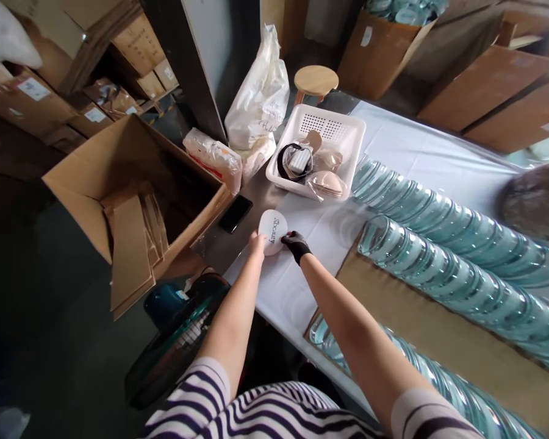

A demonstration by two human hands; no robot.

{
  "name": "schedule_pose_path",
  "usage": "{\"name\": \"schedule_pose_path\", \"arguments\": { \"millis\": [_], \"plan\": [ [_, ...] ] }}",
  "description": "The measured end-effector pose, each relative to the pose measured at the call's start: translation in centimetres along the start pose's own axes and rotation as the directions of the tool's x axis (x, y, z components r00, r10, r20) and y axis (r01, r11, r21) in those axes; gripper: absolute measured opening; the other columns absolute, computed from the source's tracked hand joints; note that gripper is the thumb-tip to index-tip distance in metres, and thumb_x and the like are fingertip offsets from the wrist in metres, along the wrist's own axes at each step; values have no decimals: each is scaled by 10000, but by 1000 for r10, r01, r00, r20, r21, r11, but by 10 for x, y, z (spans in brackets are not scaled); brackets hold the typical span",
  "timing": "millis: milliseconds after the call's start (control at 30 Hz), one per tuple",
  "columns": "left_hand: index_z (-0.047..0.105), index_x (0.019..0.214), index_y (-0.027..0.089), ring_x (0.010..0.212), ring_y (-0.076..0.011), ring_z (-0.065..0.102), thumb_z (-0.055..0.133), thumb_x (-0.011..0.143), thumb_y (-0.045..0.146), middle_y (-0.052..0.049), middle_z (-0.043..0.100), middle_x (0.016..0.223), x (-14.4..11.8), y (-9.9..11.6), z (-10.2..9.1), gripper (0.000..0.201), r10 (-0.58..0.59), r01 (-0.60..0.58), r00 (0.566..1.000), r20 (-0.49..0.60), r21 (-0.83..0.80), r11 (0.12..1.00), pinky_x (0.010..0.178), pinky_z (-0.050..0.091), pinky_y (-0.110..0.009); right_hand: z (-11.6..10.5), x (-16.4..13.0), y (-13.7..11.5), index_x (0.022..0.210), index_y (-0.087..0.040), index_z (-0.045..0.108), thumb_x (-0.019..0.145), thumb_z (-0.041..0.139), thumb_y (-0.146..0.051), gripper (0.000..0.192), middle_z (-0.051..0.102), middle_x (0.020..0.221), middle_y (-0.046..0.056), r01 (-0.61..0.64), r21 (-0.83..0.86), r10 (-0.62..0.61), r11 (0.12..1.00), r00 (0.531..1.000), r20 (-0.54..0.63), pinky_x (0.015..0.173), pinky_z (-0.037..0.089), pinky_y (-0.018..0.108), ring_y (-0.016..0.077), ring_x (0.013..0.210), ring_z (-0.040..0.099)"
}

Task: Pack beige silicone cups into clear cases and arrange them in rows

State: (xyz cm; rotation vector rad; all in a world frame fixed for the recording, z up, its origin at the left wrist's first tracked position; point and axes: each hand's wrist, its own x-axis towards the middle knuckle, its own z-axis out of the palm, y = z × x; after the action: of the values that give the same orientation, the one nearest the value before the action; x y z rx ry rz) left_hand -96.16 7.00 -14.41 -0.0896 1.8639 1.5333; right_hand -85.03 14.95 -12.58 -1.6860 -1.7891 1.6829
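Between my two hands is a white, rounded, flat piece printed with dark lettering that reads "beauty" [272,231]. My left hand [257,243], bare, pinches its left edge. On its right edge my right hand [296,245], in a dark glove with the fingertips showing, has closed its fingers. The piece is held over the near corner of the white-covered table [286,277]. Just beyond it stands a white plastic basket [353,137] with beige rounded pieces in clear wrap [326,182] and a black band-like item. A dark phone [236,214] lies to the left of my hands.
Rows of nested clear bluish containers [439,268] lie along the table at right, some on a cardboard sheet [416,317]. At left an open carton [86,177] holds cardboard pieces, with a fan [178,341] below it. A white plastic bag [260,97] and wooden stool [316,79] stand behind.
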Motion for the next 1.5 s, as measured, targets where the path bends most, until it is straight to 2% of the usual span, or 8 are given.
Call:
{"name": "schedule_pose_path", "arguments": {
  "millis": [233,433,733,933,1133,1233,1400,1500],
  "plan": [
    [564,1251,177,1144,-236,636,522,612,115,-125,660,1228,-58,-27,-13,644,85,-7,981,173,-408,913,953,501,-365,-23,-49,0,1078,-191,628,829,515,-244,279,694,1023,80,347,-204,-348,915,937,34,814,510,325,205,905,622],
    [507,1369,264,1401,-245,413,567,620,67,-76,481,1487,-60,-45,-23,777,288,-271,955,74,-188,944,1157,315,-370,-48,-58,17,1147,-170,648,802,532,-126,366,670,1158,131,512,-488,-473,707,855,213,964,471,383,256,1079,592],
    [590,1133,228,1248,-228,556,673,729,217,-90,620,1303,-92,-41,9,413,142,-71,959,245,-277,958,1038,452,-382,-56,-79,17,1044,-163,681,797,604,-294,290,722,979,95,199,-190,-216,961,973,-74,816,518,367,236,886,642],
    [659,1040,181,1093,-258,658,727,750,380,-99,731,1069,-181,-8,5,358,103,59,822,561,-263,963,911,538,-371,-136,-175,18,1058,-155,685,800,634,-503,436,716,920,51,240,283,-241,929,970,-29,646,520,274,185,793,628],
    [721,952,167,1025,-346,686,853,610,355,-126,750,980,-278,-24,0,412,-201,244,439,876,99,965,821,578,-446,-239,-295,77,971,-118,721,783,686,-566,487,715,833,80,88,451,-215,888,947,240,681,547,297,200,786,649],
    [728,890,143,871,-313,716,848,641,352,-120,746,847,-330,-50,16,347,-260,114,439,860,234,966,749,587,-416,-273,-330,129,928,-137,726,710,762,-539,459,704,770,57,81,459,-113,885,993,43,630,554,287,186,728,643],
    [736,859,129,872,-329,713,863,606,437,-130,744,848,-410,-93,52,419,-303,106,305,903,285,953,770,584,-431,-328,-379,217,1001,-133,701,719,764,-542,500,735,881,100,-82,643,-135,762,950,282,698,594,339,211,791,687],
    [734,839,126,824,-305,711,827,666,429,-107,732,774,-444,-110,77,361,-300,-53,391,870,347,936,720,585,-388,-358,-404,254,935,-149,692,674,812,-511,462,742,841,87,-39,669,-44,742,993,106,647,599,319,192,725,682]
  ]
}}
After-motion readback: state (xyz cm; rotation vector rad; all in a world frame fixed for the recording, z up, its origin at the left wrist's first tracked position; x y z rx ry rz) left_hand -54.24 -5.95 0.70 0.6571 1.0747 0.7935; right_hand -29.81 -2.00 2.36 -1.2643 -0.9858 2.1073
